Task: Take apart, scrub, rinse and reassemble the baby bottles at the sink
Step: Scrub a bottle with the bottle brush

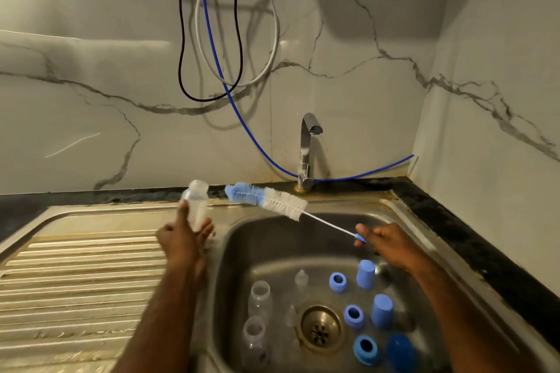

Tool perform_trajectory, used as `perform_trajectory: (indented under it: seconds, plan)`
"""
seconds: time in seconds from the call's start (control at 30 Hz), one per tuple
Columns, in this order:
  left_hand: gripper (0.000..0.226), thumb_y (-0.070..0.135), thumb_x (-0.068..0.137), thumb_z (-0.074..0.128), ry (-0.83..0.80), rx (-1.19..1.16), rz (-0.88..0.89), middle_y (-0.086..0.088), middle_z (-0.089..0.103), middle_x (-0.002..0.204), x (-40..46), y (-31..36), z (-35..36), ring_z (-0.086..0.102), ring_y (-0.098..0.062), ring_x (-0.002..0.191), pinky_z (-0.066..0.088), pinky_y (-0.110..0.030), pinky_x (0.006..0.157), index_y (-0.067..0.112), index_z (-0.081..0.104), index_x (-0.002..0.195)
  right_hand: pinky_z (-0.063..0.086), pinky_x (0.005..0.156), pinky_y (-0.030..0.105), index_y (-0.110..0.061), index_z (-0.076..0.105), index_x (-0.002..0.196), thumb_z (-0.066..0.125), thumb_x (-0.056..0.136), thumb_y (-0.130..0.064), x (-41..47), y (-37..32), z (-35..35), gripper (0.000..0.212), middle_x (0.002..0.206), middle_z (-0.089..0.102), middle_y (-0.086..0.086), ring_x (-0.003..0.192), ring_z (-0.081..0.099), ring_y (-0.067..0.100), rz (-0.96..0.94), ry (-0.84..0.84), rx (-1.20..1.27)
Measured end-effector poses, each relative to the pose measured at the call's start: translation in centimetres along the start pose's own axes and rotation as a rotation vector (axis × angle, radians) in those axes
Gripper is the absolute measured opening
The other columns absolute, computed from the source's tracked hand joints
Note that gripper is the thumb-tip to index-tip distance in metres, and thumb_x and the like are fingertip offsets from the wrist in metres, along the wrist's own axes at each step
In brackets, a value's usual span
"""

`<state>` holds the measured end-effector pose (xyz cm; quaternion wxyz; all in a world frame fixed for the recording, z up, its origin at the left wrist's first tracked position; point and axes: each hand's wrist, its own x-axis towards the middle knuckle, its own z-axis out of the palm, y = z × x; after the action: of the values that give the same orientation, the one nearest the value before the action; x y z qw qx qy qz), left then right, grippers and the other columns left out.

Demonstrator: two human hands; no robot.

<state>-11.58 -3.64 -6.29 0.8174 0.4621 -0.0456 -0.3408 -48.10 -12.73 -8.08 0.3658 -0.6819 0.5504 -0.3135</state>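
Left of centre in the frame, the left hand [181, 239] is gripping a clear bottle body [197, 206] mouth-up above the drainboard [78, 266] while the right hand [385, 241] is pinching the bottle brush [266, 198] handle, bristles angled toward that mouth, apparently lining up to scrub inside.

the long wire-handled bottle brush [266, 200] has blue bristles at its tip and white ones behind. blue plastic collar rings [353, 316] and blue caps [381, 315] lie in the grey steel sink [394, 221]. clear plastic bottles [259, 297]. white wall tiles [91, 100] carry grey veins. the speckled bench [454, 221] is black.
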Motion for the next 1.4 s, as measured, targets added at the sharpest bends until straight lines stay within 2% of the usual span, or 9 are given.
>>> perform_trajectory:
  seconds: [0.13, 0.3, 0.53, 0.63, 0.77, 0.93, 1.2, 1.3, 1.4]
  plan:
    - [0.033, 0.026, 0.100, 0.061, -0.262, -0.184, -0.289, -0.026, 0.056, 0.126, -2.9, -1.8, 2.7, 0.064, -0.038, 0.101, 0.058, -0.048, 0.089, 0.003, 0.055, 0.123, 0.049, 0.076, 0.016, -0.030, 0.076, 0.093, 0.065, 0.097, -0.025, 0.5, -0.5, 2.5, 0.013, 0.079, 0.073, -0.015, 0.078, 0.063, -0.001, -0.194, -0.094, 0.062]
    - [0.048, 0.044, 0.103, 0.049, -0.408, -0.049, -0.365, -0.024, 0.065, 0.116, -3.6, -3.4, 3.0, 0.066, -0.027, 0.091, 0.052, -0.035, 0.074, 0.006, 0.055, 0.131, 0.053, 0.073, 0.031, -0.034, 0.078, 0.086, 0.070, 0.093, -0.025, 0.7, -0.5, 3.5, 0.014, 0.084, 0.074, 0.005, 0.072, 0.062, 0.005, -0.267, -0.092, 0.076]
    - [0.057, 0.047, 0.103, 0.044, -0.510, -0.006, -0.423, -0.020, 0.068, 0.100, -3.9, -4.9, 3.4, 0.065, -0.023, 0.075, 0.048, -0.032, 0.067, 0.002, 0.053, 0.138, 0.053, 0.078, 0.043, -0.026, 0.077, 0.090, 0.064, 0.096, -0.035, 1.1, -0.8, 4.2, 0.016, 0.079, 0.072, 0.005, 0.077, 0.066, 0.024, -0.360, 0.004, -0.021]
    - [0.055, 0.046, 0.104, 0.042, -0.508, -0.034, -0.420, -0.019, 0.069, 0.100, -3.7, -5.0, 3.2, 0.063, -0.022, 0.077, 0.048, -0.031, 0.068, 0.005, 0.055, 0.138, 0.053, 0.075, 0.036, -0.028, 0.078, 0.085, 0.068, 0.094, -0.029, 0.9, -0.9, 4.0, 0.014, 0.074, 0.073, -0.005, 0.070, 0.065, 0.012, -0.352, -0.040, -0.028]
    - [0.048, 0.046, 0.102, 0.049, -0.563, 0.127, -0.336, -0.021, 0.071, 0.118, -4.9, -5.1, 3.5, 0.064, -0.026, 0.091, 0.046, -0.035, 0.068, 0.010, 0.060, 0.132, 0.055, 0.080, 0.037, -0.032, 0.076, 0.087, 0.065, 0.096, -0.030, 1.1, -0.8, 4.0, 0.014, 0.082, 0.075, -0.003, 0.081, 0.070, 0.016, -0.326, -0.004, -0.054]
    - [0.035, 0.020, 0.097, 0.061, -0.523, 0.042, -0.226, -0.016, 0.068, 0.128, -4.8, -4.4, 3.4, 0.066, -0.027, 0.112, 0.054, -0.035, 0.083, 0.011, 0.059, 0.132, 0.033, 0.047, 0.012, -0.018, 0.076, 0.086, 0.061, 0.099, -0.020, 0.1, -1.4, 3.4, 0.019, 0.048, 0.055, -0.013, 0.043, 0.042, -0.002, -0.208, -0.180, 0.008]
    - [0.040, 0.008, 0.096, 0.059, -0.551, 0.085, -0.249, -0.015, 0.067, 0.129, -4.6, -4.9, 3.2, 0.064, -0.034, 0.119, 0.054, -0.046, 0.096, 0.011, 0.056, 0.136, 0.029, 0.043, 0.009, -0.014, 0.076, 0.088, 0.061, 0.100, -0.020, -0.2, -2.4, 4.4, 0.020, 0.045, 0.051, -0.013, 0.040, 0.041, 0.000, -0.243, -0.175, 0.045]
    - [0.042, 0.011, 0.097, 0.054, -0.502, -0.019, -0.255, -0.017, 0.066, 0.130, -3.3, -4.3, 2.7, 0.061, -0.034, 0.124, 0.046, -0.049, 0.109, 0.011, 0.054, 0.139, 0.026, 0.041, 0.015, -0.012, 0.077, 0.083, 0.063, 0.097, -0.018, 0.0, -1.6, 3.0, 0.021, 0.045, 0.045, -0.009, 0.040, 0.033, 0.002, -0.192, -0.200, 0.110]
    - [0.042, 0.024, 0.098, 0.053, -0.505, -0.057, -0.254, -0.017, 0.067, 0.130, -2.8, -4.0, 2.5, 0.060, -0.035, 0.126, 0.044, -0.051, 0.110, 0.013, 0.054, 0.139, 0.031, 0.046, 0.010, -0.011, 0.077, 0.087, 0.064, 0.097, -0.017, -0.4, -1.7, 3.3, 0.017, 0.046, 0.054, -0.012, 0.042, 0.043, -0.001, -0.214, -0.222, 0.057]
